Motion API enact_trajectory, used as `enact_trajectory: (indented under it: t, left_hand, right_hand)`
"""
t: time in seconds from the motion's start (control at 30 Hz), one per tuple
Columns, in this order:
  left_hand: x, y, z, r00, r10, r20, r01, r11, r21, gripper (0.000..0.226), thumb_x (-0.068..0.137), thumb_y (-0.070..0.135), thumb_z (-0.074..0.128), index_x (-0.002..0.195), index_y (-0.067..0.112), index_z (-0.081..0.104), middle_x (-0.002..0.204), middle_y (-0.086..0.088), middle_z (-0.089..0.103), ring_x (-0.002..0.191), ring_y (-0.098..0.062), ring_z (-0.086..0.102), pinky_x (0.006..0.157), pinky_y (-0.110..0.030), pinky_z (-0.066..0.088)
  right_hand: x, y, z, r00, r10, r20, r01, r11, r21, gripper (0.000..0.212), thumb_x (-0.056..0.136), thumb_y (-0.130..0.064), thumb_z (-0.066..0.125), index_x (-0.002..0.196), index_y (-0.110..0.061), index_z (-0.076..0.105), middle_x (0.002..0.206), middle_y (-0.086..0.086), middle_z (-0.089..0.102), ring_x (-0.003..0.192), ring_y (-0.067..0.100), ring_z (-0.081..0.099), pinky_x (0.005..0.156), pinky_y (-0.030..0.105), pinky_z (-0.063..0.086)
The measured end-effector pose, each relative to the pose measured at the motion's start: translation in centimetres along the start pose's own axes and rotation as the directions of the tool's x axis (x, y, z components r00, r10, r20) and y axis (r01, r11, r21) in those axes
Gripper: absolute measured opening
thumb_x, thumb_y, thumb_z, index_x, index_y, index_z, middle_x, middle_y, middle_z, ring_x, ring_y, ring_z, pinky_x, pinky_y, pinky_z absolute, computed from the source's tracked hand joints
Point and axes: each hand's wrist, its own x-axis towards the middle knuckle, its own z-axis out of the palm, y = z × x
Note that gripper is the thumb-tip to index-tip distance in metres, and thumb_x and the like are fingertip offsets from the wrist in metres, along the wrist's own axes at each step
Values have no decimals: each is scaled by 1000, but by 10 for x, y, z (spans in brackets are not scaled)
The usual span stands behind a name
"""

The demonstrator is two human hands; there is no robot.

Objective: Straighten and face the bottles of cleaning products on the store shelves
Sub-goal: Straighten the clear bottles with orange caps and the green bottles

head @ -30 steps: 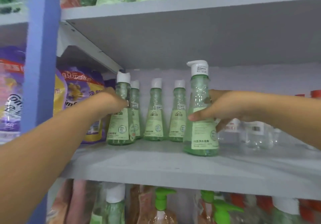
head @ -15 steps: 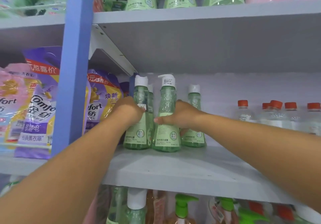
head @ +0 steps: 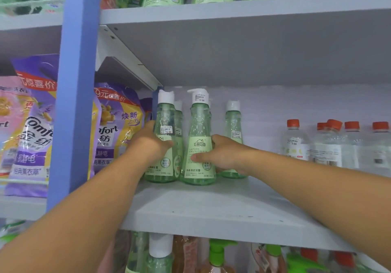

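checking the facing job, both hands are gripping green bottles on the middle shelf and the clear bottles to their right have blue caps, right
Not quite: the caps are orange-red, not blue, as the head view shows. The left hand grips the left green translucent white-capped bottle, the right hand grips the green translucent pump-topped bottle on the grey middle shelf, and the clear plastic bottles stand to their right.

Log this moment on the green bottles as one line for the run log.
left hand grips leftmost green bottle | right hand grips pump bottle, label facing out | both upright on shelf
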Motion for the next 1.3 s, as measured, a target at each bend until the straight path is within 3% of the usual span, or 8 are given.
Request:
enact_trajectory:
  t: [0.2,0.3,0.4,0.6,0.8,0.9,1.1,1.3]
  left_hand:
    - [-8,-1,-1,997,39,-67,-24,977,211,62,90,41,75,141,17,49,130,-10,63,111,-34,63,90,-42,55]
    - [-32,17,1,819,504,-275,-357,822,445,49,92,31,73,133,11,55,124,-17,59,112,-40,58,89,-50,54]
    - [-59,53,22,721,669,-181,-572,722,390,33,94,36,68,123,21,62,115,2,62,104,-23,62,87,-42,54]
    - [-59,132,113,867,489,98,-495,867,52,23,90,42,74,104,28,63,96,11,65,82,-9,62,70,-23,46]
    - [-27,191,183,882,334,332,-413,888,203,70,86,70,64,137,25,51,123,4,65,101,-18,60,83,-30,46]
    - [-22,213,204,867,244,434,-357,912,200,79,84,71,64,141,19,45,106,4,64,91,-18,68,82,-34,60]
    - [-24,213,247,903,185,389,-235,968,85,52,86,55,74,118,22,49,109,1,60,98,-24,67,83,-42,63]
    - [-35,208,211,901,150,408,-151,988,-29,47,76,44,83,109,21,59,94,-10,78,77,-28,78,64,-40,66]
  right_hand:
    - [-17,-5,-5,999,25,-29,-31,975,-221,37,84,-58,76,110,-38,58,127,-10,66,97,10,61,78,24,51]
    - [-35,-1,-34,997,60,-41,-72,901,-429,80,82,-70,68,145,-27,44,137,-6,58,94,14,58,70,26,46]
    - [-63,12,-99,989,102,-109,-146,825,-547,78,85,-72,62,147,-28,42,112,-9,65,81,16,72,78,33,57]
    - [-131,46,-236,927,77,-366,-283,784,-553,38,95,-49,63,123,-23,60,107,-1,70,87,24,75,83,42,62]
    - [-177,88,-297,909,30,-416,-320,691,-649,30,98,-47,60,123,-30,61,118,-8,63,91,18,63,79,29,49]
    - [-194,103,-326,878,-54,-476,-327,659,-678,29,98,-43,60,124,-31,62,116,-10,61,90,15,60,79,29,48]
    - [-202,150,-370,856,104,-507,-442,656,-612,67,89,-68,60,140,-26,50,133,-4,61,105,20,59,86,33,46]
    - [-187,188,-361,910,205,-359,-325,892,-314,96,76,-66,78,150,-22,37,133,-2,56,105,22,67,80,41,64]
